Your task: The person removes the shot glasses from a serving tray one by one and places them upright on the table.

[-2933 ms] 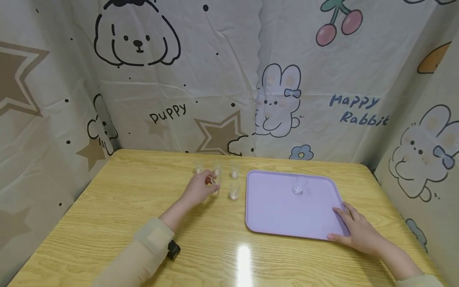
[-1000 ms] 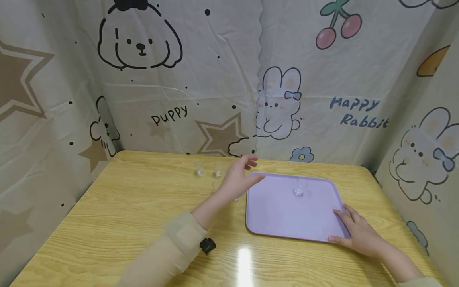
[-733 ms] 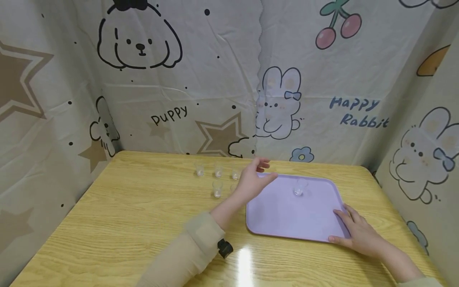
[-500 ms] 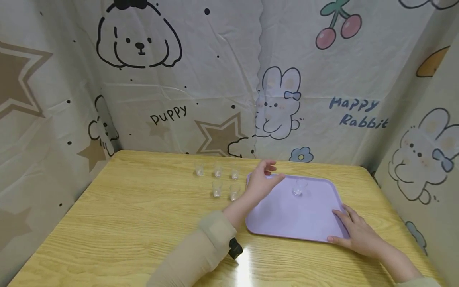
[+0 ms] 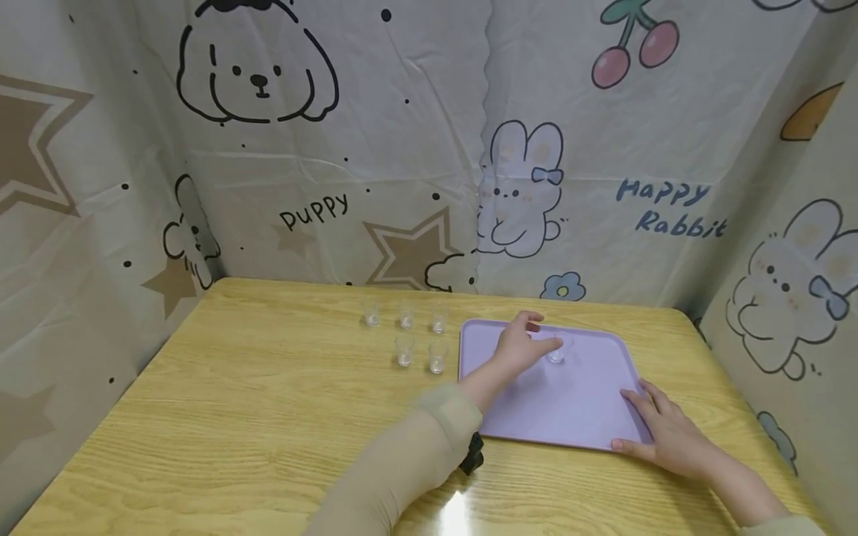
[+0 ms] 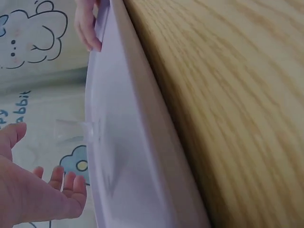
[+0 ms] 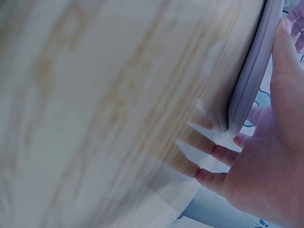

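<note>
A lilac plastic tray (image 5: 536, 417) lies on the wooden table (image 5: 268, 417). One small clear cup (image 5: 558, 351) stands upright on the tray, towards its far edge. The left hand (image 5: 521, 347) hovers over the tray just left of that cup, fingers spread and relaxed, thumb reaching towards it — it holds nothing, and the wrist view shows a gap between hand and cup. The right hand (image 5: 670, 435) rests on the tray's near right corner, fingers laid flat along the rim. Five more clear cups (image 5: 418, 336) stand on the table just left of the tray — three behind, two in front.
</note>
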The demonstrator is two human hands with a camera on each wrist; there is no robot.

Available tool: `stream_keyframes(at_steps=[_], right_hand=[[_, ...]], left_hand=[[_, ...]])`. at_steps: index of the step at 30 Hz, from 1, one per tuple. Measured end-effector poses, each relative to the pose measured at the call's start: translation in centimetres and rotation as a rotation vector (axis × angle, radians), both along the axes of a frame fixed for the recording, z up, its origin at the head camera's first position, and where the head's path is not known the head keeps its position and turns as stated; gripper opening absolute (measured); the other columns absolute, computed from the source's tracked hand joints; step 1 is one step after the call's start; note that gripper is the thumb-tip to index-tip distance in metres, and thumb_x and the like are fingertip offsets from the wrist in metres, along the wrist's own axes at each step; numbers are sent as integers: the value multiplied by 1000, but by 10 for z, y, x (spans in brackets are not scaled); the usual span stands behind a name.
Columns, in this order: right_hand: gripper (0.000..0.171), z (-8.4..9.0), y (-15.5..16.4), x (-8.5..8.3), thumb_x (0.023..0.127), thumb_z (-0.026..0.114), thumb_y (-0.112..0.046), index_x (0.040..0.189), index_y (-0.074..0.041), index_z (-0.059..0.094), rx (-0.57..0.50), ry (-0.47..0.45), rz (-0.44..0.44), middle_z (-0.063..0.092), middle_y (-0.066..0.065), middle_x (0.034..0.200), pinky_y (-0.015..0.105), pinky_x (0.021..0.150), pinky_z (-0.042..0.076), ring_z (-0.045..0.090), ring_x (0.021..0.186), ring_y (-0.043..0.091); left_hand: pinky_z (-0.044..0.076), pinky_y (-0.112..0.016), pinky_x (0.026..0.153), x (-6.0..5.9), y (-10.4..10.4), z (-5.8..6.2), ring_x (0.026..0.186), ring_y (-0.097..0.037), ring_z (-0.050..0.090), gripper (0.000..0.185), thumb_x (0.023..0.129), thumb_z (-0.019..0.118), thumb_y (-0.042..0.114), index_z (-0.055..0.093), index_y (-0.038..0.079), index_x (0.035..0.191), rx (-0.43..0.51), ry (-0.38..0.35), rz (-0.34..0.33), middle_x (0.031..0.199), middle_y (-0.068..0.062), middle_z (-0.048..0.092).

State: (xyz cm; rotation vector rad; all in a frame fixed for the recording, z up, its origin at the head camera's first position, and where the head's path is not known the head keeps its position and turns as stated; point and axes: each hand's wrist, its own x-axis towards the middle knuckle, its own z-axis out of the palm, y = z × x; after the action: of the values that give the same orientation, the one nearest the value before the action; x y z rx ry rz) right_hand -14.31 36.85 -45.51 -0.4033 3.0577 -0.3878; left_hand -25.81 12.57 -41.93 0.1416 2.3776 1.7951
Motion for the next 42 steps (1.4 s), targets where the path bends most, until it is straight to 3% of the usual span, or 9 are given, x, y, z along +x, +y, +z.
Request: stream_keyframes(at_steps=[11,19,25,31,36,42], right_hand=[[88,-2,2,0,76,71,-53,136,4,40,8,1,-7,22,37,142,73,84,33,30,119,62],[88,-2,2,0,76,71,-52,137,4,39,11,-8,-12,21,37,142,73,84,33,30,118,63],[87,-2,2,0,76,71,-52,136,4,40,12,7,-1,22,37,142,73,84,33,31,118,63],[87,-4,2,0,76,71,-52,136,3,40,18,6,-6,22,37,142,73,84,33,30,118,63],[88,-3,2,0,76,71,-53,136,3,40,16,2,-10,22,37,142,73,84,33,30,119,63],[88,-3,2,0,76,70,-53,137,3,40,10,-1,-11,22,37,142,73,84,33,30,118,63]], left_hand=[[47,-30,84,-4,20,-13,103,-20,57,50,74,80,26,58,16,118,-130,-21,21,112,-2,62],[47,-24,78,-6,29,-21,90,-15,59,37,75,79,22,63,16,108,-191,67,8,102,-1,66],[45,-22,73,-6,31,-25,84,-12,56,30,77,78,22,62,16,101,-193,87,-5,95,1,65],[44,-22,70,-2,28,-21,81,-12,54,26,78,77,22,60,16,97,-195,120,-15,89,3,63],[45,-23,73,0,23,-14,85,-12,55,27,80,76,24,60,17,101,-183,89,-35,95,1,63],[45,-23,72,3,10,3,84,-10,55,29,82,74,28,59,16,104,-171,95,-48,96,1,63]])
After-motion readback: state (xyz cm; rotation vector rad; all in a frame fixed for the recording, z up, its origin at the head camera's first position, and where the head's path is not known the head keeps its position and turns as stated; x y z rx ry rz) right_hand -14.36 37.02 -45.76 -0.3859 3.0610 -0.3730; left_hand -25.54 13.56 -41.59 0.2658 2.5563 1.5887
